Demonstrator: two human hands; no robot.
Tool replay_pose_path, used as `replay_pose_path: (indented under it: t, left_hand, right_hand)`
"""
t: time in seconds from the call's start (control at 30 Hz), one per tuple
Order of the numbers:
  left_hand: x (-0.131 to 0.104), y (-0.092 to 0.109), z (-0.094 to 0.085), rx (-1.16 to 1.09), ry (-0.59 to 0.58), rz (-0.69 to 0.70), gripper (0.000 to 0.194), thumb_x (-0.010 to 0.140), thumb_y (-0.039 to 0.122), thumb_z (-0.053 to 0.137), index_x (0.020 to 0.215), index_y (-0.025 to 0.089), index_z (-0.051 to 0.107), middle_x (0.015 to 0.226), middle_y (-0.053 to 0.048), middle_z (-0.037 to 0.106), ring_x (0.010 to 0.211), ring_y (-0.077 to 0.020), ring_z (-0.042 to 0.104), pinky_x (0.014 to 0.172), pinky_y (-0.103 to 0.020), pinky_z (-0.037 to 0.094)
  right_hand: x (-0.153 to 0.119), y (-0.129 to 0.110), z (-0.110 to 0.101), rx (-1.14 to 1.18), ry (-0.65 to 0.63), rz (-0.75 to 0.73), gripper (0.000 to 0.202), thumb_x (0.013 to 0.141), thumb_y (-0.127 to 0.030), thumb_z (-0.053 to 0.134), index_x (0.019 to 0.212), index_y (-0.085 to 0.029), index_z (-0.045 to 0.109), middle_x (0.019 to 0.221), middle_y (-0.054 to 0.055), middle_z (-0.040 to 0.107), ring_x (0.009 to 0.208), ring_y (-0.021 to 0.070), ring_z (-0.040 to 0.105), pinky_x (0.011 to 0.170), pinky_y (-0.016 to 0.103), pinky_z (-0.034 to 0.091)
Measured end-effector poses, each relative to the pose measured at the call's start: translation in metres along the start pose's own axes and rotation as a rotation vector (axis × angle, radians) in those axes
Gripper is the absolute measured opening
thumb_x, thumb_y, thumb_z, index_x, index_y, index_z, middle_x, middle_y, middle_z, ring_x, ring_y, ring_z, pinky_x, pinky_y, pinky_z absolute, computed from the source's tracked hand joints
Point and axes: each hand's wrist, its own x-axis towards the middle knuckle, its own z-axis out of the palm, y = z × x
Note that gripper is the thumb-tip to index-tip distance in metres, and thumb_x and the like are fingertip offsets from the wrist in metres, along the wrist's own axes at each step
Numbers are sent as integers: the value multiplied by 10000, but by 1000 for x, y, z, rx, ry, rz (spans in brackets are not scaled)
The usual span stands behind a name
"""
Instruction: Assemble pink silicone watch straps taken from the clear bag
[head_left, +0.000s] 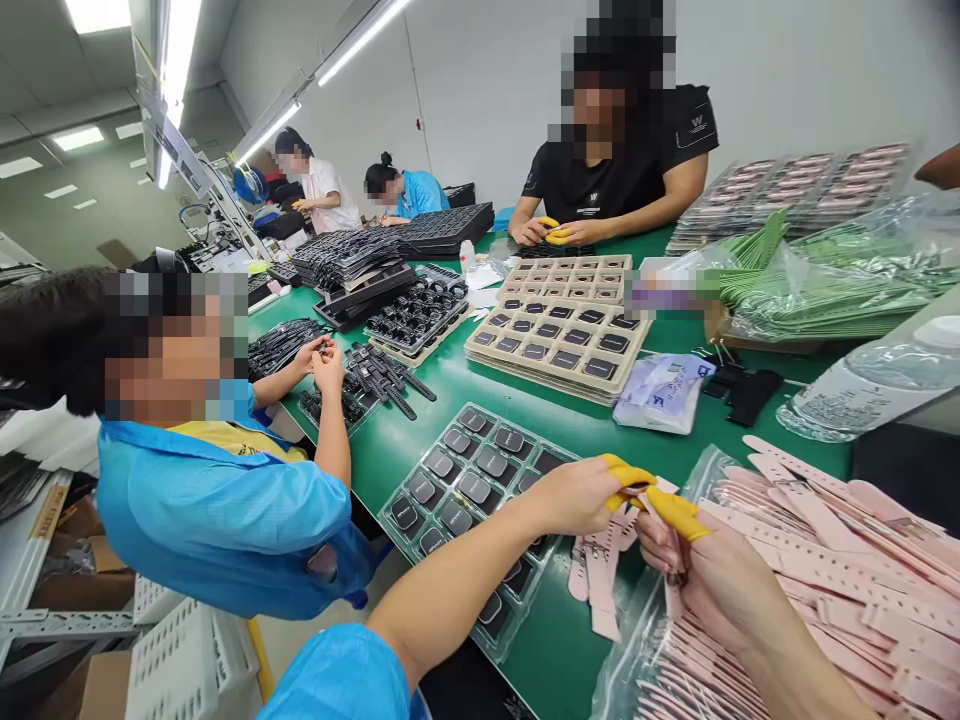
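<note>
Both of my hands are in front of me, with yellow finger cots on the fingertips. Closed fingers of my left hand [581,495] pinch the end of a pink watch strap, where the small part between the fingertips is mostly hidden. My right hand [712,570] is closed around the same pink watch strap [673,595], which hangs below the fingers. A few loose pink straps [600,585] with buckles lie under my hands on the green table. Right of them, a heap of pink straps [840,580] fills a clear bag. Square dark watch cases [474,487] sit in a clear plastic tray [442,497] beneath my left forearm.
Beige trays [480,350] of dark watch cases stand stacked ahead. A white packet [664,392], a plastic bottle [877,380] and bagged green straps [847,280] lie to the right. A co-worker in blue [225,510] handles black straps at left; another in black [615,180] sits opposite.
</note>
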Motion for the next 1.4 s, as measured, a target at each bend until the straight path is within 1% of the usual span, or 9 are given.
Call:
replay_pose_path:
  t: [0.13,0.2,0.33,0.47,0.57,0.77,1.03,1.23,1.4]
  left_hand:
    - [1,-3,2,19,-2,29,513,970,116,448,1476,94,527,1291,-173,640,1274,-262,606,1090,-346,514]
    - [1,-4,3,-3,9,37,492,973,128,447,1456,97,538,1270,-169,641,1245,-262,610,1089,-360,515]
    - [2,-5,6,-68,37,43,448,966,129,435,1392,133,575,1242,-151,638,1205,-261,605,1082,-395,512]
    - [4,-7,7,-171,87,39,419,950,152,454,1341,143,604,1169,-130,644,1122,-253,619,1040,-397,520]
    - [3,-5,3,-248,99,35,415,938,176,467,1320,158,627,1135,-111,649,1089,-249,618,1019,-392,518]
    - [0,2,-7,-346,81,44,419,1036,297,379,1334,158,638,1216,-123,654,1176,-266,594,1099,-418,464]
    - [1,-3,1,-285,94,54,415,1048,297,364,1349,153,613,1199,-130,650,1161,-257,593,1088,-426,478]
    - [1,1,-3,-181,55,33,401,1017,279,383,1292,108,619,1168,-140,652,1118,-255,605,1049,-414,509]
    - [0,3,-6,-95,2,0,330,962,228,453,1213,123,639,1116,-117,652,1073,-238,606,1000,-363,521]
  right_hand:
    - [-1,0,5,-7,38,-70,413,666,-425,920,720,-230,560,579,-44,466,454,74,333,361,184,296]
    - [-3,-3,10,0,58,-116,437,648,-431,932,740,-226,558,567,-56,471,440,63,333,364,173,276]
    - [-5,-10,19,43,89,-202,514,621,-503,942,822,-218,563,576,-69,533,408,42,327,371,159,252]
    - [-3,-11,21,13,101,-254,580,630,-567,928,930,-224,568,599,-63,600,387,43,355,372,162,269]
    - [-2,-7,21,-13,100,-287,579,649,-581,910,948,-227,562,594,-65,608,367,40,340,361,166,264]
    - [-2,-7,22,-12,90,-284,539,681,-556,888,959,-227,564,573,-76,592,354,35,319,357,161,244]
    - [-1,-9,21,124,89,-258,558,629,-497,940,944,-223,571,591,-76,581,379,28,321,371,155,248]
    - [1,-4,18,51,83,-257,542,664,-512,928,957,-230,571,598,-75,582,373,28,321,370,158,244]
    - [1,-2,17,1,98,-242,583,641,-525,938,971,-220,567,592,-75,588,382,28,326,371,155,247]
